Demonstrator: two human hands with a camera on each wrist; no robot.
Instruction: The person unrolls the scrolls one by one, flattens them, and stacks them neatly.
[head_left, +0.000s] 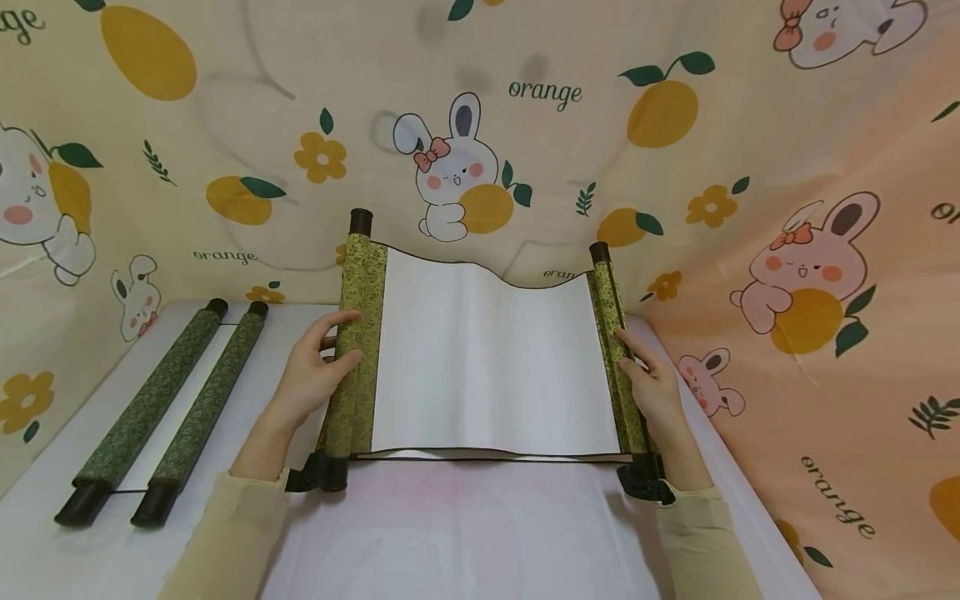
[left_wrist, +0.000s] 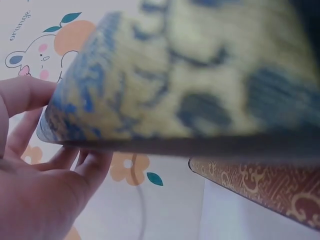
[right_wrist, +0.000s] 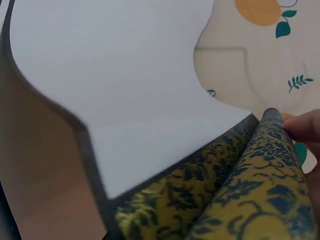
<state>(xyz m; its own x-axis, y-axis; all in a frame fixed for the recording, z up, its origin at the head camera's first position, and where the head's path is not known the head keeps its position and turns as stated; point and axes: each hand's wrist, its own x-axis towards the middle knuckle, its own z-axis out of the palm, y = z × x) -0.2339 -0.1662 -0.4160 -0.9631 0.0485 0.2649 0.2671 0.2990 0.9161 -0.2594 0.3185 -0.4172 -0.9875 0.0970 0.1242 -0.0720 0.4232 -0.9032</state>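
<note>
A scroll with white paper [head_left: 491,358] and yellow-green patterned brocade ends is spread between my two hands, held up off the tabletop. My left hand [head_left: 307,375] grips the thicker left roll [head_left: 347,350], thumb in front and fingers around its outer side. On the other side, my right hand [head_left: 651,379] pinches the thinner right roll [head_left: 621,350] near mid-length. Black caps end both rolls. The paper's upper edge dips in a wave. In the right wrist view, the brocade strip [right_wrist: 170,200] borders the paper beside the roll [right_wrist: 265,185].
A green patterned scroll lies on the white tabletop [head_left: 450,542] at the left, its two rolls [head_left: 161,396] side by side. A red-brown patterned piece [left_wrist: 265,190] shows below the held roll in the left wrist view. Printed cloth [head_left: 270,125] hangs behind and right.
</note>
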